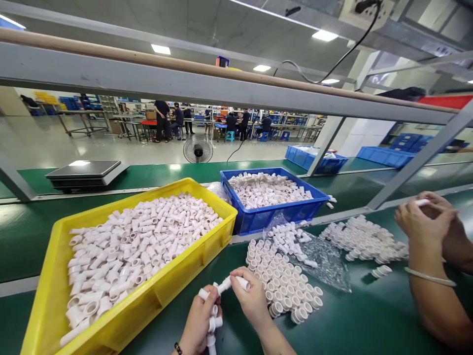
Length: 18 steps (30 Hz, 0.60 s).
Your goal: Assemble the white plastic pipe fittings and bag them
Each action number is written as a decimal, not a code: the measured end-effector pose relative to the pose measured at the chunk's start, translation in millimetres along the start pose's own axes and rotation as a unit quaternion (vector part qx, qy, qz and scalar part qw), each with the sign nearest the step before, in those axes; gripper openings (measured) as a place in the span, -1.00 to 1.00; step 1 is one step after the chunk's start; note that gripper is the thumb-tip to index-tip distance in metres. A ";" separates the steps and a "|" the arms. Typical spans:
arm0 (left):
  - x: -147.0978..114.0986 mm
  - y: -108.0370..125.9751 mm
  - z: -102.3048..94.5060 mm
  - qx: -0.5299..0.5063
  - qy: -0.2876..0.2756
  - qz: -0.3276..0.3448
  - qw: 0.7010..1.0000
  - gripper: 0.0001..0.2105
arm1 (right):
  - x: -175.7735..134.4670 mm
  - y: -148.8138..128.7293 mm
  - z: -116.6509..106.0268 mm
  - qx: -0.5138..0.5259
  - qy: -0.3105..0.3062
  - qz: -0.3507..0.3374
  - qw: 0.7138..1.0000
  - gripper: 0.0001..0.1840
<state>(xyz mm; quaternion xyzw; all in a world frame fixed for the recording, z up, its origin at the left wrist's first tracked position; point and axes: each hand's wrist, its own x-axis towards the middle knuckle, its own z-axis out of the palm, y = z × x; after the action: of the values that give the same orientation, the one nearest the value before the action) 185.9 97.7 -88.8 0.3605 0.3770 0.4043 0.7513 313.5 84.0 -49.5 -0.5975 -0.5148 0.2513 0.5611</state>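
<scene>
My left hand [199, 318] is closed on white plastic pipe fittings [215, 323], with several of them hanging below the fingers in a row. My right hand [252, 298] pinches a short white pipe fitting [242, 283], its end meeting a fitting at my left fingertips; whether the two are joined I cannot tell. Just left of my hands is a yellow bin [162, 291] heaped with white tee-shaped fittings [140, 241]. To the right, many white ring-ended fittings [284, 283] stand packed together on the green work surface [343, 323].
A blue bin [273, 214] of white parts stands behind. Clear plastic film [328, 259] with loose fittings lies in front of it. At right, another person's hands [424, 222] hold a small white part near a second pile [364, 239]. A scale [86, 170] sits back left, below a shelf beam [207, 81].
</scene>
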 end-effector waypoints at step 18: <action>-1.6 4.6 -0.6 -0.057 -0.021 0.005 0.998 -0.73 | -2.2 11.3 8.6 0.251 -0.071 0.220 0.940 -0.55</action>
<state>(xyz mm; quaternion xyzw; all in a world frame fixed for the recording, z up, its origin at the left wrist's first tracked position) 183.2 98.3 -84.8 0.3280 0.3354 0.4212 0.7762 308.9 87.4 -62.7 -0.5161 -0.3296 0.5310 0.5857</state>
